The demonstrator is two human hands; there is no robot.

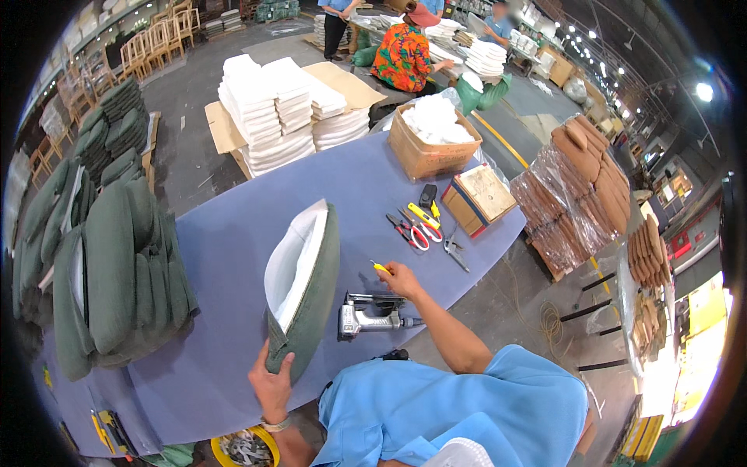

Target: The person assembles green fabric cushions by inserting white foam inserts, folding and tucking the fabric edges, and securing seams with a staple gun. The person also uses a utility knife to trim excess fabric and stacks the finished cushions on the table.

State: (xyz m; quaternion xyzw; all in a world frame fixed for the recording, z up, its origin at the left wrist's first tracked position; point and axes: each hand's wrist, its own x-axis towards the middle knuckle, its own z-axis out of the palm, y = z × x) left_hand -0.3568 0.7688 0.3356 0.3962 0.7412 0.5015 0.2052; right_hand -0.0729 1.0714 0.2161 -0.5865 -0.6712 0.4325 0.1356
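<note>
A dark green upholstered seat cushion [315,288] stands on its edge on the table, its white inner side [296,265] turned left. My left hand [272,381] grips its lower end, fingers and thumb around the corner. In my right hand [401,280] is a small yellow-handled tool [381,268] with a thin tip, pinched just above the table; its exact kind is too small to tell. Between the cushion and my right forearm lies a silver staple gun [369,317]. Beyond my right hand are scissors [424,236], red-handled pliers [399,226], a yellow utility knife [424,216] and grey snips [455,254].
Green cushions [117,280] are piled on the blue-covered table [226,226] at left. A carton of white filling [428,159] and a smaller box [471,206] stand at its far right. A yellow bucket [272,447] sits below the near edge. Co-workers [405,58] are farther back.
</note>
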